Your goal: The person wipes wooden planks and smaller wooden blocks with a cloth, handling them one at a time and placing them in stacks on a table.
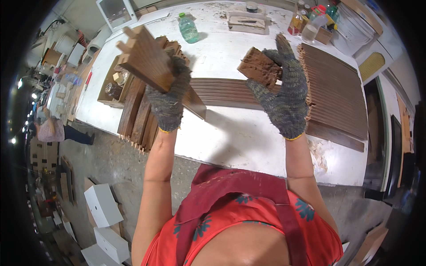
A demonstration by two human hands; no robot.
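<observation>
My left hand, in a dark grey knit glove, is closed around a brown wooden board with a notched end. The board is raised and tilted over the table's left side. In my right hand, gloved alike, is a rough brown block that looks like a stained sponge, held between thumb and fingers. Below and between the hands, a row of dark wooden strips lies across the white table. Beside my right hand is a wide stack of dark strips. More boards are piled under my left hand.
A green bottle stands at the back, near a shallow tray. Several bottles and a white bucket crowd the far right. An open box sits at the left edge. Another person is farther left.
</observation>
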